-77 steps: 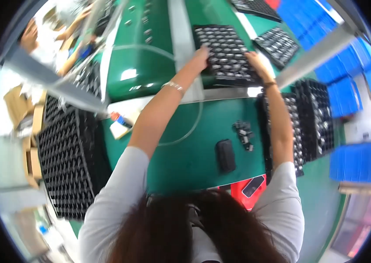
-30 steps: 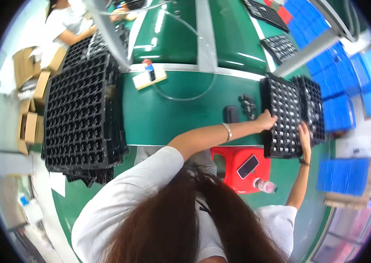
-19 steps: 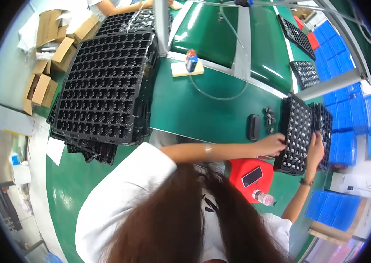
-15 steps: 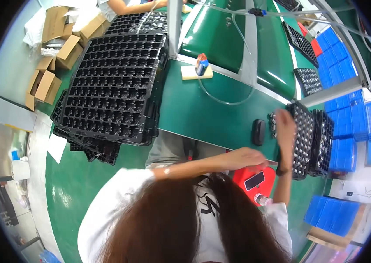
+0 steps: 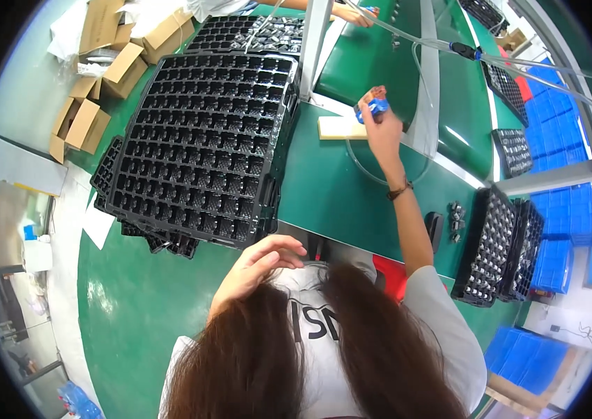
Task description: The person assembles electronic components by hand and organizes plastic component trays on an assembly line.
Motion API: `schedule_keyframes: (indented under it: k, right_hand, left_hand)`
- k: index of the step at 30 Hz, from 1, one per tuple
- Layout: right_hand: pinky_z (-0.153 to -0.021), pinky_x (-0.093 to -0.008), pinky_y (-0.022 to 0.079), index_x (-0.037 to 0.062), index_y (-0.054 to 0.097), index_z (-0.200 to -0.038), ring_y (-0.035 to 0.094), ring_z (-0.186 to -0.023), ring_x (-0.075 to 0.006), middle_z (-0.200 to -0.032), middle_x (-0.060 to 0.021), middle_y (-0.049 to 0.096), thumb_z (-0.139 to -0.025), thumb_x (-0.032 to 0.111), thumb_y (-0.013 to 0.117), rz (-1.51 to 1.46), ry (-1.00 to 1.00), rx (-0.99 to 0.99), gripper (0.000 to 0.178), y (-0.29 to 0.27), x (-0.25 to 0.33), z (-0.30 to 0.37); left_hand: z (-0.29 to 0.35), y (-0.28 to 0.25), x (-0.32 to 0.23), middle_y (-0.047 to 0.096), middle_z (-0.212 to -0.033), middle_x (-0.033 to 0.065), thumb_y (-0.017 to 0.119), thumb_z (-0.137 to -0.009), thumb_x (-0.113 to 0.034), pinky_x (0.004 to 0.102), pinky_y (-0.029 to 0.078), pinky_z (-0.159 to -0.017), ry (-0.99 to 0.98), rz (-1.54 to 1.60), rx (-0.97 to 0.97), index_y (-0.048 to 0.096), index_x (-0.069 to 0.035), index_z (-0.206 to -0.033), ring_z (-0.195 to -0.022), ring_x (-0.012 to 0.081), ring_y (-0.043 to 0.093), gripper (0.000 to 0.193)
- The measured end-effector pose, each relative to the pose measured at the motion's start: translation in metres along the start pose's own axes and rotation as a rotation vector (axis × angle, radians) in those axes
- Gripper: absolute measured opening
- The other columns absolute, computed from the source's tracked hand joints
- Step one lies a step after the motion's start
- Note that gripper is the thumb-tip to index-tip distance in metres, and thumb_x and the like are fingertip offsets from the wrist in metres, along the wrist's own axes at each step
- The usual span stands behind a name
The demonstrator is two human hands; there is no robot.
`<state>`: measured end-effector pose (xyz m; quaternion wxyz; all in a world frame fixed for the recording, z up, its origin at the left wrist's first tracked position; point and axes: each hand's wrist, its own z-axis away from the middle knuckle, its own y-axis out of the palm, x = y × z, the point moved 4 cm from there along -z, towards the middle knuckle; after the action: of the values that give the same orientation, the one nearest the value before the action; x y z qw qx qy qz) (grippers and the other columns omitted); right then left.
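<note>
My right hand [image 5: 384, 135] reaches forward over the green table [image 5: 324, 188]. Its fingers are closed round a small blue-and-orange tool [image 5: 373, 105], whose exact kind I cannot make out. This tool is just above the edge of a pale yellow block [image 5: 338, 128]; whether they touch is unclear. A clear tube [image 5: 353, 164] curves over the table beneath my right forearm. My left hand [image 5: 257, 269] holds nothing, fingers loosely bent and thumb apart, near my body by the front edge. Closest to it is the stack of black compartment trays [image 5: 198, 140] on the left.
Black trays filled with small metallic parts [image 5: 488, 244] stand at the right. A dark oblong object [image 5: 435, 230] and loose metallic parts [image 5: 456, 220] lie beside them. A metal post [image 5: 315, 49] rises behind the table. Another person's hand [image 5: 355, 14] works beyond it, near a green conveyor belt [image 5: 366, 63].
My right hand has moved from the loose parts at the right to the blue-and-orange tool and taken hold of it. My left hand has drawn back leftward. The view has shifted slightly.
</note>
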<state>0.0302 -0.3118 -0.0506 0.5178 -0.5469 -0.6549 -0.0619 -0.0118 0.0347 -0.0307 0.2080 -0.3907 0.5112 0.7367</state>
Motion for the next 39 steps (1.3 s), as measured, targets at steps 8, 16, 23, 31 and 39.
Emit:
schedule_keyframes:
  k: [8,16,23,31,39]
  right_hand:
    - [-0.054,-0.0334,0.045,0.001,0.058,-0.084,0.058,-0.058,-0.025,-0.067,-0.0143,0.059,-0.081,0.028,0.064,0.052,-0.035,0.023,0.028,0.026,-0.02,0.025]
    - [-0.056,-0.0313,0.044,0.006,0.046,-0.117,0.049,-0.059,-0.0193,-0.068,-0.006,0.048,-0.064,0.038,0.078,0.11,-0.014,0.053,0.07,0.007,-0.021,0.037]
    - [-0.062,-0.0313,0.045,0.0038,0.045,-0.116,0.053,-0.069,-0.0197,-0.079,-0.0072,0.051,-0.065,0.036,0.079,0.169,-0.023,0.037,0.069,0.001,-0.03,0.045]
    - [-0.069,-0.0323,0.047,0.0034,0.052,-0.102,0.06,-0.076,-0.0253,-0.082,-0.012,0.06,-0.071,0.028,0.075,-0.104,-0.02,0.045,0.046,0.03,-0.037,0.014]
    - [-0.074,-0.0363,0.047,0.0015,0.052,-0.104,0.059,-0.084,-0.0316,-0.094,-0.017,0.059,-0.074,0.022,0.069,-0.043,-0.037,0.078,0.04,0.03,-0.027,0.02]
  left_hand:
    - [-0.011,-0.007,-0.037,0.058,-0.108,0.0127,0.053,-0.089,-0.025,0.0328,0.043,-0.089,0.139,-0.108,-0.157,0.052,0.003,-0.111,-0.096,0.0198,0.057,0.036]
    - [0.055,-0.08,-0.102,0.057,-0.089,0.0067,0.051,-0.091,-0.03,0.0293,0.045,-0.076,0.532,-0.54,-0.892,0.054,-0.001,-0.108,-0.084,0.0149,0.054,0.034]
    - [0.14,-0.192,-0.109,0.052,-0.1,0.0126,0.055,-0.086,-0.045,0.0327,0.042,-0.078,0.329,-1.219,-1.773,0.036,-0.002,-0.129,-0.09,0.0211,0.049,0.064]
    - [0.096,-0.207,-0.089,0.048,-0.06,0.001,0.067,-0.079,-0.043,0.0198,0.034,-0.041,0.087,-0.792,-1.42,0.033,0.003,-0.125,-0.047,0.0074,0.042,0.073]
    - [0.098,-0.213,-0.097,0.053,-0.056,0.0035,0.066,-0.081,-0.037,0.0212,0.039,-0.04,0.098,-0.812,-1.438,0.035,0.002,-0.127,-0.044,0.009,0.049,0.068]
